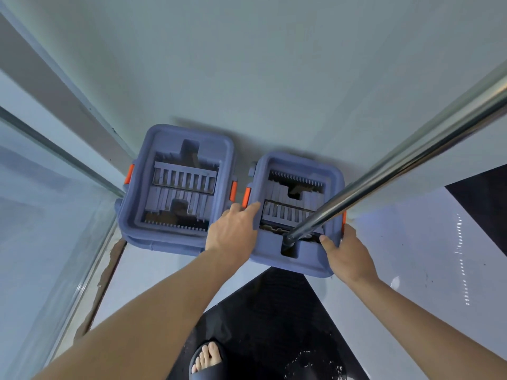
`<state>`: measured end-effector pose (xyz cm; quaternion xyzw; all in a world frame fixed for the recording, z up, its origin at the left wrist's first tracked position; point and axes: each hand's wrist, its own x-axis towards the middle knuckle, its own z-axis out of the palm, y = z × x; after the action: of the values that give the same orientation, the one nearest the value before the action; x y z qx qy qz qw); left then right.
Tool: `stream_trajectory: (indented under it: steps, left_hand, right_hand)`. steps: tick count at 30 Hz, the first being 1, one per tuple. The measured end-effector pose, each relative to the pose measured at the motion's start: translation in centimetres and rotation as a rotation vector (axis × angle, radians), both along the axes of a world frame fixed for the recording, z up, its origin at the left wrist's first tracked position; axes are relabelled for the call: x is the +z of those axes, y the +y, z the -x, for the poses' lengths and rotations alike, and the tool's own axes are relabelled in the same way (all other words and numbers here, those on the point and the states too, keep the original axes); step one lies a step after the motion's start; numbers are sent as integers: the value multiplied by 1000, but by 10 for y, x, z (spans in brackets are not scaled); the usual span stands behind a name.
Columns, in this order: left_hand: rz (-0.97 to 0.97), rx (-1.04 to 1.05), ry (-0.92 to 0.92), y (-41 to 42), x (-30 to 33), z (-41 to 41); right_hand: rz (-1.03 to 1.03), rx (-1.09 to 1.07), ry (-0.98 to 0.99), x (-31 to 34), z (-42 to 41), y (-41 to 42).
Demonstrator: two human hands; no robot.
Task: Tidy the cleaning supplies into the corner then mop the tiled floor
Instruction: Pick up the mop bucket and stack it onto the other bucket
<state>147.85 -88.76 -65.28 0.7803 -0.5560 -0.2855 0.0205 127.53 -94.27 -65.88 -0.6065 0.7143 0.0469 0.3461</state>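
Observation:
Two blue mop buckets with orange side clips stand side by side on the floor against the wall. The left bucket (175,185) sits in the corner by the glass panel. The right bucket (295,212) has a shiny metal mop handle (397,171) standing in its near slot and leaning up to the right. My left hand (233,231) grips the right bucket's left rim, fingers over the edge. On that bucket's right rim, by an orange clip, my right hand (347,255) grips the edge.
A pale wall (260,64) rises behind the buckets. A glass panel with a metal frame (55,149) closes off the left side. The floor has white tiles (411,256) and a black tile (274,319). My sandalled foot (205,360) stands on the black tile.

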Motion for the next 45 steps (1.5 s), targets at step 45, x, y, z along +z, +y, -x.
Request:
stream_trajectory:
  steps: [45]
  left_hand:
    - [167,1233,-444,314,331,314]
  right_hand:
    - [297,1472,-551,306,141,130]
